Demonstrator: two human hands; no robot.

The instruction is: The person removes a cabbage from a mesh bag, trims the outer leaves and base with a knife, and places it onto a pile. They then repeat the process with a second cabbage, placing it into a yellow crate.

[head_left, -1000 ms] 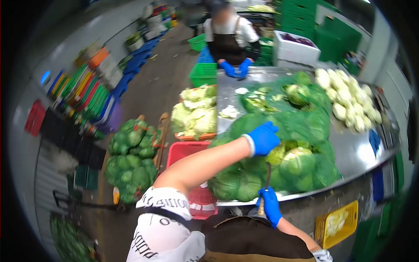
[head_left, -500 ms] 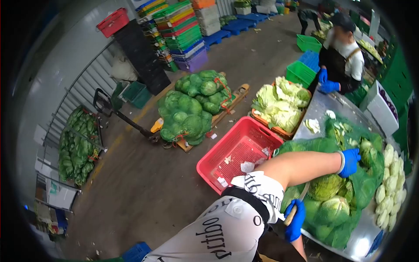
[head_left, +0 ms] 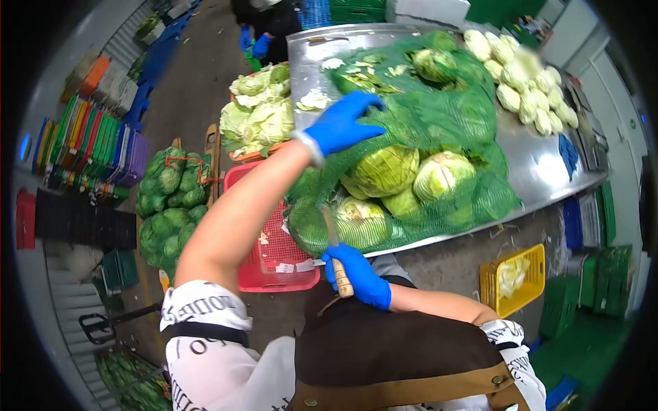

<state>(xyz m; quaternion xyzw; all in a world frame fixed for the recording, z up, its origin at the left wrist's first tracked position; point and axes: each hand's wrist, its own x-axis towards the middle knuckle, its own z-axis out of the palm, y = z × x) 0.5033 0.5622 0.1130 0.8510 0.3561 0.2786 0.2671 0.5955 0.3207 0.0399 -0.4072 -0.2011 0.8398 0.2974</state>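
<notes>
A big green net sack (head_left: 439, 116) full of cabbages lies on the steel table (head_left: 548, 164). My left hand (head_left: 343, 123), in a blue glove, presses on top of the net near its left side. My right hand (head_left: 356, 274), also blue-gloved, grips a knife (head_left: 336, 257) by its wooden handle at the table's near edge. The blade points up against the lower left of the sack, beside a pale cabbage (head_left: 360, 219).
Trimmed white cabbages (head_left: 521, 82) are heaped at the table's far right. A red crate (head_left: 274, 253) sits on the floor left of the table, an orange crate of cabbage leaves (head_left: 257, 113) beyond it, a yellow crate (head_left: 514, 277) below. Another person's blue-gloved hands (head_left: 257, 44) work at the far end.
The view has swung back over the table. My left hand has shifted up onto the top left of the net, and my right hand has raised the knife blade against the sack.
</notes>
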